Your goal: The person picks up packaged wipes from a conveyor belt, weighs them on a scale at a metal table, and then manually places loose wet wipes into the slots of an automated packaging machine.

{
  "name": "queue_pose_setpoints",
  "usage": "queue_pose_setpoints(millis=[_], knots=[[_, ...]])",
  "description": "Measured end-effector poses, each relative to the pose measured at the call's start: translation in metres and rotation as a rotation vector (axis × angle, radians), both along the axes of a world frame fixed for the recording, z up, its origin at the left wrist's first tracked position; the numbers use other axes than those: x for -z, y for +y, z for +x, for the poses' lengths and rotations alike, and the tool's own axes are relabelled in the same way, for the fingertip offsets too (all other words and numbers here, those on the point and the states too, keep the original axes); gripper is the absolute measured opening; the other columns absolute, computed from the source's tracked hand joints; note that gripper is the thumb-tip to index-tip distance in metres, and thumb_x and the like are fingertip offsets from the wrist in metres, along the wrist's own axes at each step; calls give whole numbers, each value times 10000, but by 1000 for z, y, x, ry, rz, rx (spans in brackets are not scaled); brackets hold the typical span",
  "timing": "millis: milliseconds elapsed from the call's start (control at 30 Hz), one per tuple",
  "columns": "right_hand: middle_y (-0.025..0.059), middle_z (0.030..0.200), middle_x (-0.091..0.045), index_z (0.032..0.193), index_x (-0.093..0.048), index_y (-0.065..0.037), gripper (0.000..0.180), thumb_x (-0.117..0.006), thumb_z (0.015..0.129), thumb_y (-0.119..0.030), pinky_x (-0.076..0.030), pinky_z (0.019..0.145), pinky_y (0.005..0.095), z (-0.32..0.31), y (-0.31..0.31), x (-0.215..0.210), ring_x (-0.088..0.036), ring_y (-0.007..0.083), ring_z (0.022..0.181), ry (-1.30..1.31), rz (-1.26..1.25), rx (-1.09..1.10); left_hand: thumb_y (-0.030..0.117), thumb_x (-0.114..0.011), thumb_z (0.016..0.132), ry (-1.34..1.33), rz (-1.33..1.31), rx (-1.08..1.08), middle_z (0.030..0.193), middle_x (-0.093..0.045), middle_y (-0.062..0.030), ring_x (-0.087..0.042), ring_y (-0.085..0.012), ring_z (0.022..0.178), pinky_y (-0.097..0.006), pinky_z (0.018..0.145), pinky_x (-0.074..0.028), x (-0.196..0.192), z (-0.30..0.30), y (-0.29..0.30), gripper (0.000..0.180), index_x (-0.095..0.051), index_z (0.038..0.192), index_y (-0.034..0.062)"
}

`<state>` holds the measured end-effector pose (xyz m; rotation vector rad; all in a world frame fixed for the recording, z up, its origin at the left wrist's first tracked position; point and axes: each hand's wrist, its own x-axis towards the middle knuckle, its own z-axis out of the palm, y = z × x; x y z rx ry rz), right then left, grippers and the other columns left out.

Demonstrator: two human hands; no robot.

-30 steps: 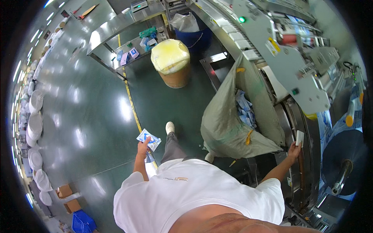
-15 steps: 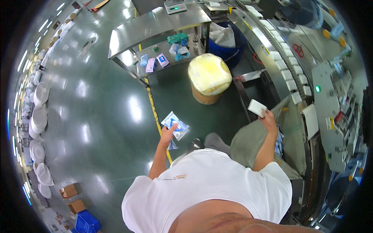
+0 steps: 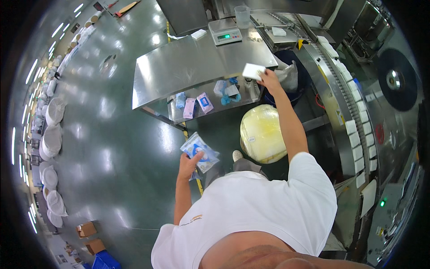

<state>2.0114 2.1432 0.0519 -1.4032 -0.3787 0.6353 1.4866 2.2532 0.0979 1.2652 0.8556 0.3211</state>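
My right hand (image 3: 268, 80) reaches forward, closed on a small white folded stack (image 3: 252, 71) that looks like wipes or tissue. It is over the near right corner of the steel table (image 3: 174, 60). Lower down on the left, my left hand (image 3: 189, 165) grips flat blue-and-white printed plastic pouches (image 3: 204, 154), thumb on top. Toward the table's back stands a digital scale (image 3: 225, 32) with a lit green display. A white stack (image 3: 198, 34) lies to the left of that scale.
A clear plastic jug (image 3: 242, 17) stands beside the scale. Pink packs (image 3: 204, 102) and blue gloves sit on the lower shelf. A film-wrapped yellowish drum (image 3: 262, 134) is below my right arm. At right, a conveyor carries white stacks (image 3: 357, 152); a dark blue bin (image 3: 302, 67) stands alongside.
I have stepped forward, closer to the table. My right hand has carried the white stack from beside the conveyor, forward and left, to the table corner. My left hand still holds the pouches.
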Motion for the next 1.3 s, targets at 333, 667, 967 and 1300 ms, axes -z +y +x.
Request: queue_pose_setpoints(millis=[333, 667, 967, 1300], knots=[[111, 1070, -699, 1191, -662, 31, 284, -690, 966, -140, -597, 639, 295, 205, 291, -36, -686, 168, 840, -166, -113, 68, 311, -821, 862, 192, -6, -87, 963, -726, -13, -697, -102, 777, -221, 565, -488, -28, 118, 209, 430, -654, 1176, 70], [121, 927, -716, 1168, -645, 46, 327, -679, 959, -203, -559, 698, 390, 296, 364, -18, -721, 214, 862, -815, -710, 270, 371, -824, 869, 200, 196, 261, 791, -658, 35, -548, -43, 586, -232, 476, -356, 5, 363, 439, 324, -710, 996, 96], [84, 958, -703, 1230, -634, -29, 266, -611, 1006, -171, -534, 805, 308, 100, 258, -25, -659, 156, 870, -482, -526, -347, 440, -855, 815, 195, 287, 315, 827, -736, -52, -641, -113, 653, -283, 571, -487, 63, 461, 527, 504, -746, 999, -17], [185, 1133, -711, 1345, -560, -21, 520, -707, 945, -320, -541, 894, 372, 19, 303, -8, -695, 274, 984, -212, -322, -381, 622, -770, 832, 547, 1057, 73, 934, -736, -174, -713, -296, 877, -397, 783, -541, 37, 472, 541, 727, -655, 1119, -36]])
